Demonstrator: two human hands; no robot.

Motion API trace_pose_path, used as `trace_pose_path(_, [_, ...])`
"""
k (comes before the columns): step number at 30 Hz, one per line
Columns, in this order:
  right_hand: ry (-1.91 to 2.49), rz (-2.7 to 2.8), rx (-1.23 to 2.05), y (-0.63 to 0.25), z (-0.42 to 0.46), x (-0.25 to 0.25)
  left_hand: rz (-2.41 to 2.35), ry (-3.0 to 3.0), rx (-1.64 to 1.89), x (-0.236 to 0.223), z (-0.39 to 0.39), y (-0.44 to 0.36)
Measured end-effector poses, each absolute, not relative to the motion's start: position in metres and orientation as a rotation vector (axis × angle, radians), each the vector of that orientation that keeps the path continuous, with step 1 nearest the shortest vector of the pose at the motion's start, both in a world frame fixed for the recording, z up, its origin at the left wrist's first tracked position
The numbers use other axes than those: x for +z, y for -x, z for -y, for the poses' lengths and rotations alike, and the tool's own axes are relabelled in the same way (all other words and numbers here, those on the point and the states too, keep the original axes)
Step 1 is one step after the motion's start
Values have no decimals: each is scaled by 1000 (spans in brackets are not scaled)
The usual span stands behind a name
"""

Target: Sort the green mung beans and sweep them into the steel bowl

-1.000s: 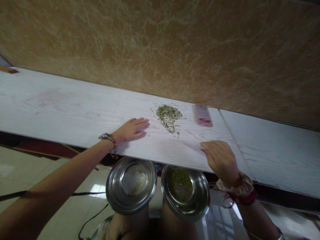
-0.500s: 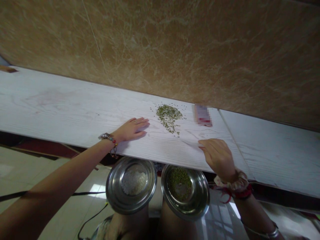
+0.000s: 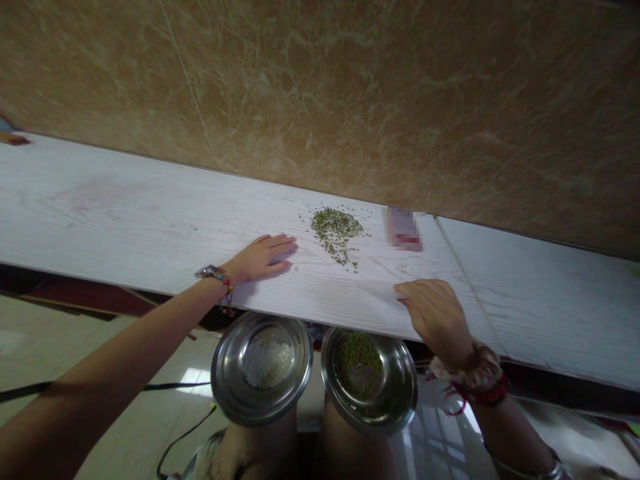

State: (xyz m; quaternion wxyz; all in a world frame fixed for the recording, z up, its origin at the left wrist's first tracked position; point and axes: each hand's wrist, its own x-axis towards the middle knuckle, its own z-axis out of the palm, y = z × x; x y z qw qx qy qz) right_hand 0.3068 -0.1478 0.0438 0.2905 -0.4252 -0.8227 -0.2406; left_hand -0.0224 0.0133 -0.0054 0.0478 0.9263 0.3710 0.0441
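Note:
My left hand (image 3: pixel 263 257) lies flat and open on the white wooden board (image 3: pixel 125 220), fingers pointing right toward a small pile of green beans (image 3: pixel 336 230). My right hand (image 3: pixel 434 312) rests near the board's front edge, fingers curled down with the fingertips on the wood; nothing shows in it. On my knees below the board sit two steel bowls: the left bowl (image 3: pixel 227 380) holds white rice, the right bowl (image 3: pixel 397 393) holds green beans.
A small red and white pack (image 3: pixel 404 229) lies on the board right of the bean pile. A brown marbled wall (image 3: pixel 350 100) rises behind the board. A seam (image 3: pixel 465 273) splits the board at right. A black cable (image 3: pixel 180 437) runs over the tiled floor.
My right hand has slid a little to the left along the front edge. The left hand and the bean pile have stayed put.

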Motion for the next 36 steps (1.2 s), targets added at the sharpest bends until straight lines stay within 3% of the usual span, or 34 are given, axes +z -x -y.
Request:
trace_pose_path(9, [1092,2249,-527,-309,159,46,-1137,-2830,109,-4,-12,22])
trace_pose_path(20, [1464,2204,-895,-319,155,57,-1152,-2843,223,-4,-9,23])
trace_pose_path(36, [1456,2282,-647,-244,155,73,-1203,-2810,307,-6,-8,25])
